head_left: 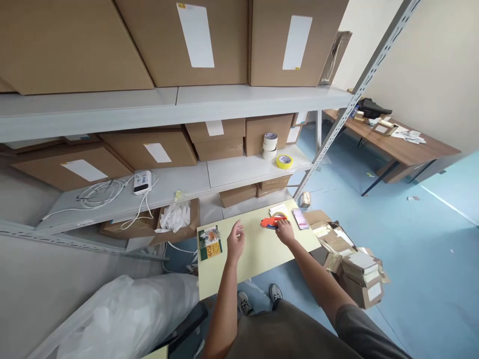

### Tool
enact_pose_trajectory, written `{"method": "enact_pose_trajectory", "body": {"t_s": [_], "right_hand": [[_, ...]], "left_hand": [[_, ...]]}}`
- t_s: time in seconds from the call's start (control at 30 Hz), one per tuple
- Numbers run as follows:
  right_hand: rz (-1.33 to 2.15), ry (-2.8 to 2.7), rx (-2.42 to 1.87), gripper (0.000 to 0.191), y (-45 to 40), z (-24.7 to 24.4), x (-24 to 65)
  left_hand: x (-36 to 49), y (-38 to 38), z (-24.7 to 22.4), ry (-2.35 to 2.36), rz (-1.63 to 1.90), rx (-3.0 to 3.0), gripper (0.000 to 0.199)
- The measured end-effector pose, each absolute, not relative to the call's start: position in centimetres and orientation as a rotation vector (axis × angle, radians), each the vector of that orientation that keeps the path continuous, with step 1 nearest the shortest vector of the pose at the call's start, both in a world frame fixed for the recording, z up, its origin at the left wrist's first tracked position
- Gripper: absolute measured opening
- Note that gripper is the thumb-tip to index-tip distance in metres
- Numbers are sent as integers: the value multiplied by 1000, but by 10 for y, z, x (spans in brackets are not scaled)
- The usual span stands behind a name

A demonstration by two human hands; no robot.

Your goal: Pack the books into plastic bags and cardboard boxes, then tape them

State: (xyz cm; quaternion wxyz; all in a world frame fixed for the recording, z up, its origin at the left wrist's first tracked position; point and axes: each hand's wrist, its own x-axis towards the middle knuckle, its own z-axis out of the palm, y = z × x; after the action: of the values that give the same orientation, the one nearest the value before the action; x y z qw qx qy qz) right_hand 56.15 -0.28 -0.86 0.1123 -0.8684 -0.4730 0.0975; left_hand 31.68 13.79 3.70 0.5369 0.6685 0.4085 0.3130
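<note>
Over the right part of the pale yellow table [258, 252], my right hand [285, 232] is closed on an orange and blue tape dispenser [270, 222] with a roll of tape. My left hand [235, 242] is raised above the middle of the table, fingers apart, holding nothing. To its left lies a green and yellow printed leaflet [210, 243]. A phone-like flat object [300, 219], its surface blurred, lies at the table's right end. Behind the dispenser is a white paper [279, 209], partly hidden.
Grey shelves [247, 172] with cardboard boxes stand behind the table, bearing white tape rolls [269, 146], a yellow roll [284, 161] and a power strip [142, 182]. Stacked cartons [361, 274] are right; a large plastic bag [138, 314] is left.
</note>
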Motion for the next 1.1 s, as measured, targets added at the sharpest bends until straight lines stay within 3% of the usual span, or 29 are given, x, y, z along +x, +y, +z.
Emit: {"method": "enact_pose_trajectory", "body": {"t_s": [0.3, 0.53, 0.73, 1.1], "right_hand": [[598, -918, -2596, 47, -77, -101, 611], [753, -955, -2636, 44, -111, -138, 644], [766, -947, -2578, 50, -115, -123, 652], [496, -1182, -2006, 51, -73, -40, 586]], "left_hand": [[343, 85, 6, 1083, 686, 1558, 57], [373, 29, -16, 1113, 586, 1548, 59], [370, 15, -10, 1170, 587, 1578, 54], [340, 12, 30, 1197, 865, 1529, 43]]}}
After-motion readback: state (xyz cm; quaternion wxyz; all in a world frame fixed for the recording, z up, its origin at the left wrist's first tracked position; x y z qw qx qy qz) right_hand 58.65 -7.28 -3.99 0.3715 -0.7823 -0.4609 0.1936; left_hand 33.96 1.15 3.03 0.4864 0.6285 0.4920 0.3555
